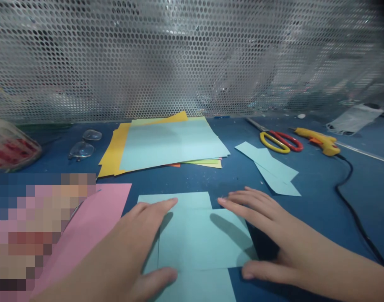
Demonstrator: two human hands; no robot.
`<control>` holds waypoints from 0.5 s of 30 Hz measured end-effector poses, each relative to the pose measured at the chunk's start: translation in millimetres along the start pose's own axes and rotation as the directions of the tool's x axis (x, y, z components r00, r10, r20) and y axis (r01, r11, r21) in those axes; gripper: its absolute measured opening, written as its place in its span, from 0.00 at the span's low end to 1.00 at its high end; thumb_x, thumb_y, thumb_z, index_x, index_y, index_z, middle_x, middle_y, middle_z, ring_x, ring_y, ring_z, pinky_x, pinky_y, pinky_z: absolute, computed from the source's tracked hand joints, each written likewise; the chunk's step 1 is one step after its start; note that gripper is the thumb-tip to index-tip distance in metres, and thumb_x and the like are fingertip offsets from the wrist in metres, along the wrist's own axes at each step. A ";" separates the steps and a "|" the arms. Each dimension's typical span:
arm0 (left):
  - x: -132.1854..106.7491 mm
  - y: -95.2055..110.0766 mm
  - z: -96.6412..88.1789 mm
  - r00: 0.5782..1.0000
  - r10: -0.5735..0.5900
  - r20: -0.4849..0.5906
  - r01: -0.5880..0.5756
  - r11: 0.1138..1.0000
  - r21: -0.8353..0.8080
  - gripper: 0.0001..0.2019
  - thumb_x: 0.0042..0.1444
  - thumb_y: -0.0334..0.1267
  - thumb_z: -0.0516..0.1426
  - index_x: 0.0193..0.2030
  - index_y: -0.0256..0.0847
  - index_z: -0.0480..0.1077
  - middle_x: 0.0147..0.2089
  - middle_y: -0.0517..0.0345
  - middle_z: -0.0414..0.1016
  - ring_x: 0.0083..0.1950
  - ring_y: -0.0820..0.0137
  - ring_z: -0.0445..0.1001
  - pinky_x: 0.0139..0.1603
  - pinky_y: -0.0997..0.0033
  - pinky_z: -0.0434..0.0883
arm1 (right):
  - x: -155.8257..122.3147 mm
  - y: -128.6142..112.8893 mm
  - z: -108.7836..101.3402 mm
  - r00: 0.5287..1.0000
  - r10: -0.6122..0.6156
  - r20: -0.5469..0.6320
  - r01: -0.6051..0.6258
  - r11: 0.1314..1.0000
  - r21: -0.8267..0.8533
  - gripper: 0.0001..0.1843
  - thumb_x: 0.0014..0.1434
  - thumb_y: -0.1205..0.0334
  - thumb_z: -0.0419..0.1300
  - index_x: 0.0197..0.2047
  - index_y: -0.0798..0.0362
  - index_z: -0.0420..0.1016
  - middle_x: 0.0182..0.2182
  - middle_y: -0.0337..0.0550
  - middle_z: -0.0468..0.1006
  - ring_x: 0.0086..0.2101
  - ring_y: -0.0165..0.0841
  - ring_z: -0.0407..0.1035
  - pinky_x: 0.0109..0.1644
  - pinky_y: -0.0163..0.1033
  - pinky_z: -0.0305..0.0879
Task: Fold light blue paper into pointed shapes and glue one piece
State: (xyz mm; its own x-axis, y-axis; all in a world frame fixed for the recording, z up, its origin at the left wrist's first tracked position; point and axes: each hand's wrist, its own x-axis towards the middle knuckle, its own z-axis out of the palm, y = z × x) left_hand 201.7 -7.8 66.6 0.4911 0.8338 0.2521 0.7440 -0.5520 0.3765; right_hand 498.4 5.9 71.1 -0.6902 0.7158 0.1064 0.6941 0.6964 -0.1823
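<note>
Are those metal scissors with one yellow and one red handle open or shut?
The scissors look shut: their blades lie together as one narrow strip, and the handle loops sit close side by side.

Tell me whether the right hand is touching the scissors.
Apart: the head view shows blue tabletop and pale blue paper pieces between the right hand and the scissors.
</note>
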 end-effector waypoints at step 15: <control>1.0 2.0 -1.3 0.999 0.038 -0.005 -0.038 0.973 -0.228 0.14 0.50 0.27 0.57 0.38 0.49 0.59 0.45 0.66 0.71 0.43 0.74 0.74 0.44 0.81 0.71 | -3.6 -0.4 15.7 0.932 -0.136 -0.337 0.131 0.991 -0.036 0.15 0.68 0.69 0.54 0.57 0.53 0.67 0.51 0.50 0.69 0.54 0.35 0.66 0.59 0.39 0.66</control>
State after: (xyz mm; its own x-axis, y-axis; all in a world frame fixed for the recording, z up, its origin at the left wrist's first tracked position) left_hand 203.1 -8.1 68.8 0.5164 0.8124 0.2708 0.6020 -0.5693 0.5600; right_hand 497.4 2.2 55.5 -0.6680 0.5899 0.4536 0.6047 0.7856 -0.1311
